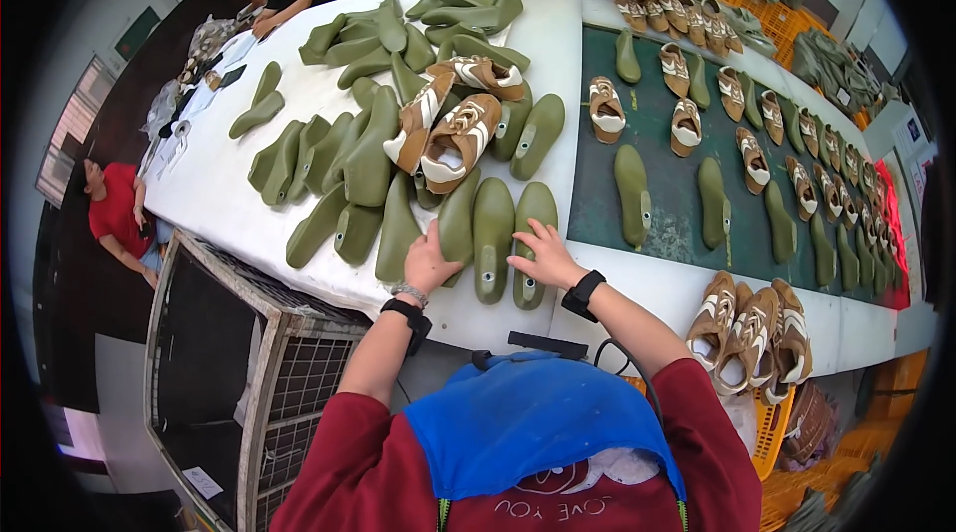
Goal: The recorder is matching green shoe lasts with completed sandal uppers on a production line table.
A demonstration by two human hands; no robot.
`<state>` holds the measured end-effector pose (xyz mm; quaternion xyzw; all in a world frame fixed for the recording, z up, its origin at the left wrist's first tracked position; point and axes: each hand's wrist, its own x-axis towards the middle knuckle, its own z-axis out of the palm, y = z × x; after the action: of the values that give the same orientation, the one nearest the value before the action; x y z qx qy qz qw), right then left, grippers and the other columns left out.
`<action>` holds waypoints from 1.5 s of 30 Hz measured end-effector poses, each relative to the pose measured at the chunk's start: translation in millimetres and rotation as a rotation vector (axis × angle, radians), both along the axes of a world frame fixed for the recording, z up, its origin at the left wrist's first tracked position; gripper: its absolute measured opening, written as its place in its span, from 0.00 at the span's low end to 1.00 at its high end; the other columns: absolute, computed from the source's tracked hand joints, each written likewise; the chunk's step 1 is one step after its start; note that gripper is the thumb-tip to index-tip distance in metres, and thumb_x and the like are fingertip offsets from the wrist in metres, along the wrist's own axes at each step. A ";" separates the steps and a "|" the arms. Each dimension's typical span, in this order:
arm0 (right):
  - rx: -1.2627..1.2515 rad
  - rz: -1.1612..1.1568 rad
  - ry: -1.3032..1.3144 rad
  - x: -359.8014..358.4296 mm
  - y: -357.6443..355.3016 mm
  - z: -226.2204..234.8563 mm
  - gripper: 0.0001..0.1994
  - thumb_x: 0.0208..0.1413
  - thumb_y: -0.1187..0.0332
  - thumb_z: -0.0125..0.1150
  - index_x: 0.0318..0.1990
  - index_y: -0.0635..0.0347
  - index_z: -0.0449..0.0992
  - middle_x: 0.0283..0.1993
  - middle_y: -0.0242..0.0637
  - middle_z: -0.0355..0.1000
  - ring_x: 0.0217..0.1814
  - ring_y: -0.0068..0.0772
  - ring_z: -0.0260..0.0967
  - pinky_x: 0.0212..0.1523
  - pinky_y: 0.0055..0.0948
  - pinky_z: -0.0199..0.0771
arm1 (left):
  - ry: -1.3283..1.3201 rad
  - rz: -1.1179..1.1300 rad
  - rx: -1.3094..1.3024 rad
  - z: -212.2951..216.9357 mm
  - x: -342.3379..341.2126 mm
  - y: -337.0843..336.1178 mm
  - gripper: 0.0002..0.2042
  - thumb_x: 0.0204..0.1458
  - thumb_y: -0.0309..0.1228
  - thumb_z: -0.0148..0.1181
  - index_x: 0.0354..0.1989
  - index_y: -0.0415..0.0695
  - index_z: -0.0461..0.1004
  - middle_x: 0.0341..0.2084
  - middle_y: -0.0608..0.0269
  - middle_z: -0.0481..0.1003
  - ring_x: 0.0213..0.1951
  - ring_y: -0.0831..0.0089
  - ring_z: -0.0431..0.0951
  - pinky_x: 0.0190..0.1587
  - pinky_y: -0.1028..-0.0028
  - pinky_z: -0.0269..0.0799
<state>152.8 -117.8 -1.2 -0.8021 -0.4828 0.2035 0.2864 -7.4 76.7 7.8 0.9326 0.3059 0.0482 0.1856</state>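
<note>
While both hands rest on the near row of green lasts, the left hand lies loosely curled against one last, gripping nothing, and the right hand spreads open fingers on another, apparently squaring them side by side at the table edge.

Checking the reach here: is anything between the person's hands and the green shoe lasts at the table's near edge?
Nothing visible. The left hand and right hand already rest on the nearest green shoe lasts; the tan shoes lie farther back on the pile.
</note>
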 end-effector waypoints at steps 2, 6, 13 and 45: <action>0.010 0.004 -0.039 0.9 -5.6 0.8 0.27 0.48 0.51 0.55 0.54 0.55 0.65 0.63 0.56 0.48 0.64 0.65 0.41 0.63 0.47 0.45 | -0.058 0.031 -0.072 -12.6 -2.7 -8.6 0.47 0.28 0.41 0.70 0.59 0.40 0.51 0.39 0.43 0.71 0.41 0.50 0.72 0.43 0.64 0.69; 0.107 -0.085 -0.045 1.2 -30.7 -5.0 0.27 0.45 0.59 0.58 0.55 0.54 0.63 0.61 0.56 0.51 0.64 0.61 0.44 0.64 0.44 0.44 | -0.146 0.031 -0.337 -23.4 -14.7 -22.0 0.44 0.31 0.40 0.68 0.59 0.40 0.53 0.42 0.44 0.71 0.43 0.53 0.72 0.46 0.66 0.68; 0.130 -0.197 -0.072 -14.2 -46.0 -3.5 0.28 0.42 0.65 0.61 0.54 0.54 0.64 0.61 0.52 0.52 0.62 0.64 0.46 0.63 0.46 0.48 | -0.230 -0.013 -0.423 -34.9 -21.0 -52.4 0.43 0.33 0.41 0.68 0.61 0.51 0.51 0.46 0.42 0.67 0.45 0.51 0.70 0.46 0.65 0.68; 0.088 -0.242 -0.156 -25.5 -38.3 1.4 0.33 0.42 0.61 0.60 0.59 0.56 0.56 0.59 0.57 0.51 0.61 0.68 0.43 0.62 0.51 0.45 | -0.204 -0.149 -0.616 -11.5 14.3 -35.1 0.41 0.37 0.35 0.63 0.61 0.42 0.48 0.61 0.38 0.44 0.63 0.53 0.47 0.61 0.68 0.48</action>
<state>127.2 -156.1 0.1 -0.8546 -0.4116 0.0834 0.3053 6.9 41.6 -3.8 0.8429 0.2167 0.0331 0.4915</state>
